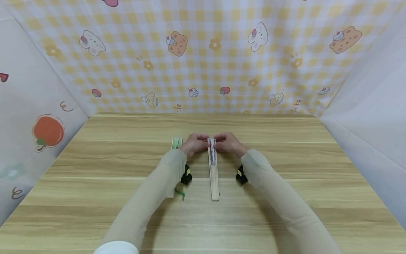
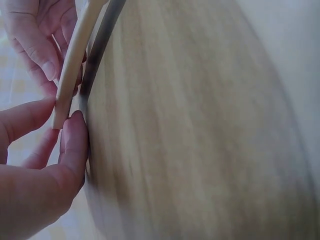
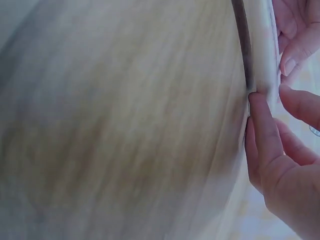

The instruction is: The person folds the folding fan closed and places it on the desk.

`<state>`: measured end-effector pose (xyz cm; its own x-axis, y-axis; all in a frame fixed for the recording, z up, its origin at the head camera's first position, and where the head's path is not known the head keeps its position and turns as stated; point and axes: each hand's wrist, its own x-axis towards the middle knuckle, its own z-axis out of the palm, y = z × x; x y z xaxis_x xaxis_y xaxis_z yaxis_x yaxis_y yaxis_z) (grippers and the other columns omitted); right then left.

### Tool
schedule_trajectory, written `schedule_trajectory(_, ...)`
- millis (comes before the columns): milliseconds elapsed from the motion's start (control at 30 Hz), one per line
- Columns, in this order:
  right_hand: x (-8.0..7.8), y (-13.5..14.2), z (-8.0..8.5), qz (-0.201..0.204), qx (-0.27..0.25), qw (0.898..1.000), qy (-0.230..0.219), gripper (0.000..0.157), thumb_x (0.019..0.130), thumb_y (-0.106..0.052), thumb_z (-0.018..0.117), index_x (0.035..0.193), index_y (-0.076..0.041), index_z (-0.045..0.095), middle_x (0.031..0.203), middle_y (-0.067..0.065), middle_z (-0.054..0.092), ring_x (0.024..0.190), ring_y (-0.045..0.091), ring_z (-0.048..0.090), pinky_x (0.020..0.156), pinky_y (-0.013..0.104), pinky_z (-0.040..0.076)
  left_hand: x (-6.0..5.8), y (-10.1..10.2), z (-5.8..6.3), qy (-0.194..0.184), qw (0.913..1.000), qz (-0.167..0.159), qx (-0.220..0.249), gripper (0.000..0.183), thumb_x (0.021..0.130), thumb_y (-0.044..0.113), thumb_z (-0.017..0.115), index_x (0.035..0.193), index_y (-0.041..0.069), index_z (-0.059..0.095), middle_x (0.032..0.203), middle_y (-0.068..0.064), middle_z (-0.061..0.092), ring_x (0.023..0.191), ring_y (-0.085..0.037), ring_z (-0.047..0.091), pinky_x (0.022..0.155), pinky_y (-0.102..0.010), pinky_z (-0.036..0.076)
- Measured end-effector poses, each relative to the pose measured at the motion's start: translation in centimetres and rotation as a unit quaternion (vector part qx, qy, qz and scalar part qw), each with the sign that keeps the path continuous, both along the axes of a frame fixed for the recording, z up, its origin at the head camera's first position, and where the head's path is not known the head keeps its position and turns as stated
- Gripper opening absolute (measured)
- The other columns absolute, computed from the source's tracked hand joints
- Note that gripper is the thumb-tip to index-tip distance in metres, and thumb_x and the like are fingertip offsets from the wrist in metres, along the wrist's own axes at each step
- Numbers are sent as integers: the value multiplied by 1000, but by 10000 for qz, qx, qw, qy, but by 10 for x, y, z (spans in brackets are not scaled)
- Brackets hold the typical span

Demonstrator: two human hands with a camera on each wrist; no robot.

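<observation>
A closed folding fan (image 1: 214,180) with pale wooden ribs and a printed whitish upper part lies upright in the head view, far end away from me. My left hand (image 1: 192,144) pinches its far end from the left, thumb and fingertips on the fan in the left wrist view. From the right, my right hand (image 1: 231,144) holds the same end, its fingertips (image 3: 259,102) against the fan's side. A second closed fan with a green print (image 1: 176,143) lies to the left, mostly hidden under my left sleeve.
A green cord (image 1: 180,193) sticks out beside the left sleeve, near the second fan's lower end. Black wrist cameras (image 1: 186,175) sit on both wrists. The wood-grain table (image 1: 269,127) meets a yellow checked cloth (image 1: 203,63) behind and white cloth at both sides.
</observation>
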<state>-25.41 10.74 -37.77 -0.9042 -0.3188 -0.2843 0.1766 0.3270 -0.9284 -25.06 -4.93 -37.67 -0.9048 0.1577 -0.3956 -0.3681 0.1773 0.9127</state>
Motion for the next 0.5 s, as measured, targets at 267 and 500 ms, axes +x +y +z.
schedule_trajectory(267, 3, 2, 2, 126, -103, 9998, 69, 44, 86, 7, 52, 127, 11, 39, 124, 26, 44, 108, 32, 51, 87, 31, 47, 0, -2, 2, 41, 10000, -40, -55, 44, 81, -7, 60, 123, 0, 50, 122, -15, 52, 106, -24, 53, 86, -28, 47)
schedule_trajectory(500, 6, 6, 5, 220, 59, 9997, 112, 42, 89, 1, 51, 128, 9, 38, 126, 24, 44, 111, 32, 48, 87, 30, 47, 3, -5, 6, 100, 9995, -66, -300, 40, 85, -2, 57, 124, 1, 49, 125, -13, 49, 110, -24, 50, 90, -29, 45)
